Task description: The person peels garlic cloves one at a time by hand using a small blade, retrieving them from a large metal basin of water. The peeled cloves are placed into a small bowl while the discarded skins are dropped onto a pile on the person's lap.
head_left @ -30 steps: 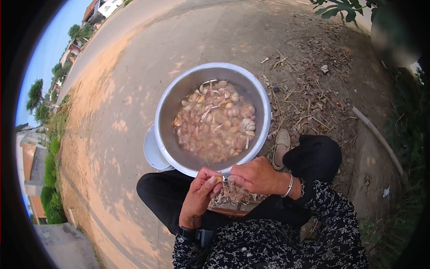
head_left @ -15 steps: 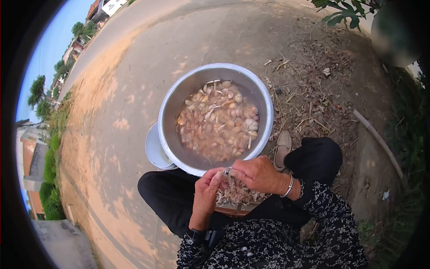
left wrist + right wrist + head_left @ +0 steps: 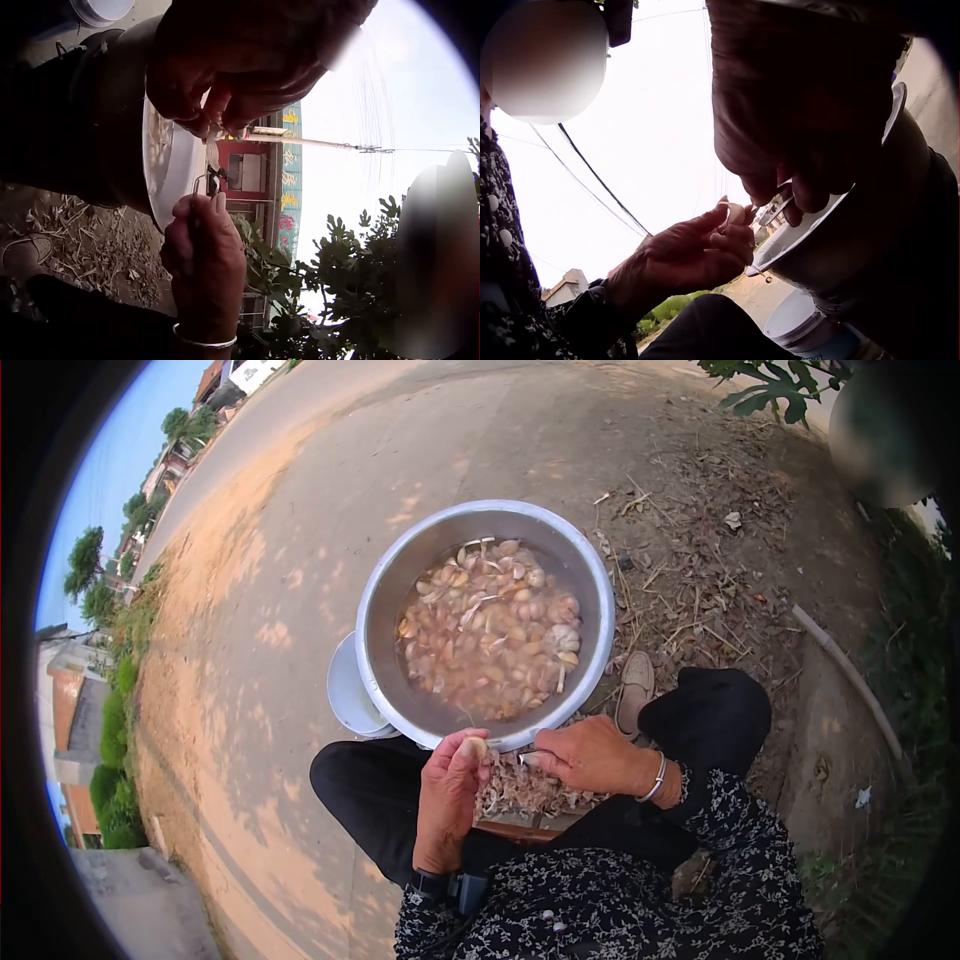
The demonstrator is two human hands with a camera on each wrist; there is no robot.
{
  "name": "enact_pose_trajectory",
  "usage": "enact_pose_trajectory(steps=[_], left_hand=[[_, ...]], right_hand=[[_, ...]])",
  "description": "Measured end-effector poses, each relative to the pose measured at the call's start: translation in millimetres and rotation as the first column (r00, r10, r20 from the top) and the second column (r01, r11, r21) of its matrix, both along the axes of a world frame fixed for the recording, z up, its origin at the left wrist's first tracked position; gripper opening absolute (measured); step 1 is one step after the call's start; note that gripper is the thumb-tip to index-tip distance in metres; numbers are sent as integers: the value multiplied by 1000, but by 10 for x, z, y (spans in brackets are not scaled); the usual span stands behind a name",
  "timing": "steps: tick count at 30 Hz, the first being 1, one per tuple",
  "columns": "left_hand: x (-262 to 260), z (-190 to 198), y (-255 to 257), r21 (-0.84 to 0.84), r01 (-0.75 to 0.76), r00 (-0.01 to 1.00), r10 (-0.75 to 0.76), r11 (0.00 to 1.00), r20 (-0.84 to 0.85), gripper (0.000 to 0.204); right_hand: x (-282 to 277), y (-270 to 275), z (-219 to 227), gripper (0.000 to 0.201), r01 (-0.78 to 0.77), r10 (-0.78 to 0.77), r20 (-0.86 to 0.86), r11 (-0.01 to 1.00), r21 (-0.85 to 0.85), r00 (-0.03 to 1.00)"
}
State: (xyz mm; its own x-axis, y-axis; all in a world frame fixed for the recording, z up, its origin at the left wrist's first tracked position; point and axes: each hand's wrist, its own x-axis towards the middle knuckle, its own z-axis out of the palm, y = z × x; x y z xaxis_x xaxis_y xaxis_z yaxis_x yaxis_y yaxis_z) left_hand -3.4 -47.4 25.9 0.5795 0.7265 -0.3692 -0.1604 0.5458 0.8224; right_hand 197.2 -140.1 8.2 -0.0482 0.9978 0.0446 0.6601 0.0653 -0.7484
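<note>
Head view: high vantage, facing forward and down, wide and round-edged; takes in whole mouth of basin [image 3: 388,595], left hand [image 3: 450,785], right hand [image 3: 600,755]. Left wrist view: low, very near left hand, looking across to right hand; scene turned sideways, building [image 3: 244,169] beyond. Right wrist view: close by right hand, facing left hand, tilted partly skyward past wires [image 3: 592,169]. Wrist views share both hands, part of basin rim.
</note>
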Motion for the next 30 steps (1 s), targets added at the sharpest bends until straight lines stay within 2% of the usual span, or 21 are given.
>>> enact_pose_trajectory(steps=[1,3,5,7,9,10,12,13,15,16,18,19,20,21,22,24,25,27,28,29,30], left_hand=[[-13,25,-16,0,-4,1000,4,1000,1,26],[-27,74,-62,259,109,952,-26,960,-304,22],[-45,8,-84,325,137,947,-27,936,-321,21],[-56,-35,-76,386,166,941,-28,908,-337,23],[-79,-17,-31,633,347,863,29,692,-505,27],[-69,28,-31,631,347,862,29,694,-506,27],[-31,173,-25,684,467,804,53,561,-592,29],[-21,195,-18,682,467,804,52,563,-593,29],[-23,225,5,751,558,779,90,352,-620,26],[-40,242,23,750,559,778,88,354,-622,26],[-93,275,63,706,682,709,62,192,-702,27],[-117,294,62,703,684,707,59,194,-704,27],[-139,317,61,700,632,755,-61,334,-653,27],[-154,331,66,669,578,801,-167,468,-575,27],[-176,306,73,670,578,801,-167,467,-575,27],[-246,178,86,574,411,903,-231,708,-362,25],[-249,83,67,580,407,905,-227,706,-360,25],[-206,-96,-40,342,148,988,-128,928,-81,24],[-187,-127,-59,343,146,989,-126,928,-80,24],[-165,-144,-72,162,28,993,-46,986,110,25],[-138,-152,-81,-43,-59,958,68,997,277,26]], right_hand=[[5,13,17,28,69,-69,-3,997,35,998],[23,48,57,28,72,-70,-37,995,62,997],[9,62,93,28,89,-82,-74,992,87,994],[-23,72,128,25,46,-44,-19,984,172,999],[-38,85,199,24,28,-32,19,982,187,999],[-51,95,217,23,8,-20,58,979,205,998],[-93,106,190,21,8,-24,64,971,238,998],[-104,105,174,18,9,-29,71,962,272,997],[-106,98,152,21,-23,-2,94,963,268,996],[-107,92,145,23,-55,25,116,963,266,993],[-79,75,182,23,-81,61,107,979,186,992],[-65,64,192,23,-108,98,94,989,106,991],[-48,61,166,23,-106,96,92,989,104,991],[-22,68,120,23,-85,92,-71,991,99,993],[-9,72,83,23,-65,85,-231,994,92,969],[-25,75,58,22,-52,82,-291,993,110,953],[-24,90,56,22,-38,81,-348,991,128,934],[-33,86,46,22,-40,63,-325,996,76,944],[-33,79,37,22,-38,42,-301,999,19,953],[-34,72,20,22,-40,45,-299,999,20,953],[-37,70,0,22,-26,43,-284,998,61,958]])
